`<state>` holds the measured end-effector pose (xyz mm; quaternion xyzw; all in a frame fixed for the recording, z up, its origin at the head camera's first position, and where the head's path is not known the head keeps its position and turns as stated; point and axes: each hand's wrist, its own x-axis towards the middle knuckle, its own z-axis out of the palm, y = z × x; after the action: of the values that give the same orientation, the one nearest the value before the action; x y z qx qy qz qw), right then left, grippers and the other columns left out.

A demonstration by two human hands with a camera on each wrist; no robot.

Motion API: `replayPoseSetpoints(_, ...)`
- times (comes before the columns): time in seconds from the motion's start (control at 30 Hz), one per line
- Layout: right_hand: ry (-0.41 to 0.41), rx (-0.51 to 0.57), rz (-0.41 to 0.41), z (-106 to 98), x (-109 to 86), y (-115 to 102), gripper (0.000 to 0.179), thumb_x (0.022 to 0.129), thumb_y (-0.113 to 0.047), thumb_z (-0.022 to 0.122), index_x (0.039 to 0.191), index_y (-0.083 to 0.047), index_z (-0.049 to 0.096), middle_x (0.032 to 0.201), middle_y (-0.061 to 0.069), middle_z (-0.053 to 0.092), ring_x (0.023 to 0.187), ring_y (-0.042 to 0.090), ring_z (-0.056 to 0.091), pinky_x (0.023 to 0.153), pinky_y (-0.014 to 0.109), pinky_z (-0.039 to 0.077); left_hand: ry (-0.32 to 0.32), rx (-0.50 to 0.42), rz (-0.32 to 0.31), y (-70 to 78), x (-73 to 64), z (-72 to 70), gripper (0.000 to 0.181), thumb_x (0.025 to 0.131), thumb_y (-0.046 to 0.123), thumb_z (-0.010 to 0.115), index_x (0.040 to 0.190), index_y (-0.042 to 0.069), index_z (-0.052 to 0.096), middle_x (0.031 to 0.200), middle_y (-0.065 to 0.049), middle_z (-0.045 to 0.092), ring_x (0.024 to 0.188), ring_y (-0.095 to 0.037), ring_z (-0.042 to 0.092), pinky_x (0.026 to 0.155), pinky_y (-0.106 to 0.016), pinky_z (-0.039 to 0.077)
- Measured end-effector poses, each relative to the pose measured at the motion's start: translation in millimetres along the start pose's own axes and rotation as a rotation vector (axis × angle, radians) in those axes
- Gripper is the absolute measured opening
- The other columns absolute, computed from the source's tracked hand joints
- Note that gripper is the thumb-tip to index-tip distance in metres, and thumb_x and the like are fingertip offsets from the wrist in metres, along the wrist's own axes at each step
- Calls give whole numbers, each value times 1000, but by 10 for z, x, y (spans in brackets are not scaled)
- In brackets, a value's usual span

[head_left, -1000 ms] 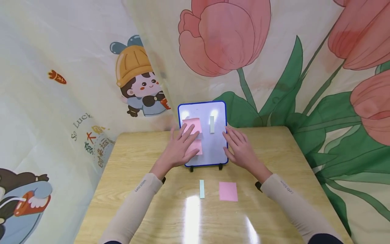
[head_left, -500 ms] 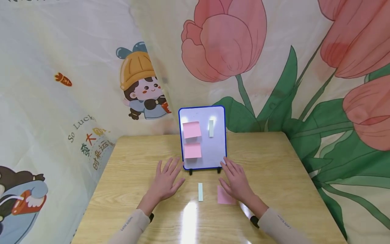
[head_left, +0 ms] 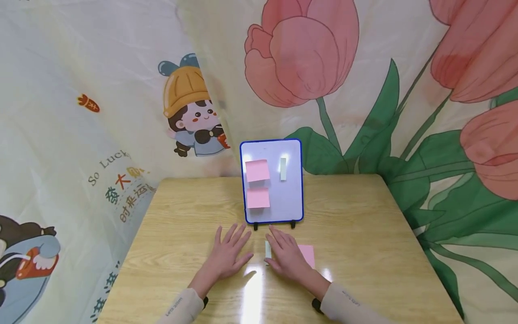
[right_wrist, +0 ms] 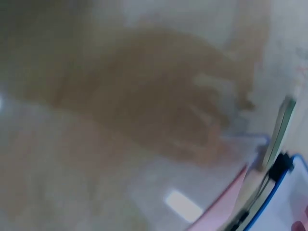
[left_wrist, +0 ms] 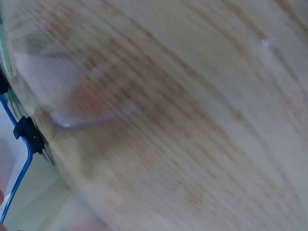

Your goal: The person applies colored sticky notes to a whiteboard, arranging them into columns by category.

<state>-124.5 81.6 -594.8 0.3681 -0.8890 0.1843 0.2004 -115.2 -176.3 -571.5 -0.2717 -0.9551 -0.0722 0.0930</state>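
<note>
A small whiteboard (head_left: 283, 202) with a blue rim stands upright at the back of the table. Two pink sticky notes (head_left: 257, 171) are stuck down its left side, and a pale green strip note (head_left: 283, 169) is at its upper right. My right hand (head_left: 288, 256) is over the table before the board, thumb beside a pale green strip pad (head_left: 268, 248), partly hidden. Behind that hand a pink sticky note pad (head_left: 307, 254) is partly covered. Fingers spread, my left hand (head_left: 227, 254) lies left of the strip pad, holding nothing.
Wood-grain table (head_left: 186, 216) reaches the back wall, which a printed cloth (head_left: 226, 67) covers. Black feet (head_left: 255, 226) prop the whiteboard up. A bright light reflection crosses the tabletop near the left hand.
Both hands have come down from the whiteboard toward the table, baring the pink notes. My right hand has then shifted left from the pink pad to the green strip pad.
</note>
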Motion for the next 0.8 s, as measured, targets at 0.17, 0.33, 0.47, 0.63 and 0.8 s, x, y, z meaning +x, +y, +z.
replayPoseSetpoints(0.17, -123, 45, 31, 102, -16, -156, 77, 83, -43, 76, 143, -3, 49, 154, 18, 41, 136, 34, 46, 108, 51, 42, -12, 21, -2, 22, -11, 41, 67, 99, 60, 39, 153, 19, 39, 161, -7, 32, 148, -35, 30, 112, -72, 16)
replayPoseSetpoints(0.33, -229, 54, 49, 136, -13, -209, 80, 84, -44, 76, 145, -2, 46, 153, 16, 43, 137, 33, 47, 111, 48, 40, -55, 7, 12, 66, -26, 78, 67, 99, 60, 40, 153, 20, 39, 161, -7, 33, 148, -35, 29, 112, -72, 14)
replayPoseSetpoints(0.47, -325, 46, 106, 145, 6, -204, 79, 84, -45, 75, 144, -2, 48, 150, 16, 47, 135, 31, 48, 112, 46, 40, -91, 0, 31, 103, -45, 99, 67, 100, 60, 38, 153, 20, 39, 161, -6, 33, 148, -35, 29, 113, -71, 13)
replayPoseSetpoints(0.63, -417, 64, 150, 146, 32, -203, 74, 84, -40, 77, 138, 4, 53, 147, 20, 50, 133, 33, 50, 111, 44, 42, -108, -1, 27, 130, -66, 105, 67, 100, 61, 38, 152, 20, 41, 161, -6, 34, 149, -34, 29, 114, -71, 12)
replayPoseSetpoints(0.8, -428, 70, 164, 122, 64, -209, 65, 85, -32, 77, 132, 9, 57, 145, 20, 52, 132, 31, 53, 109, 40, 45, -125, -3, 20, 138, -84, 104, 66, 100, 61, 37, 152, 20, 41, 161, -5, 34, 149, -34, 29, 114, -70, 11)
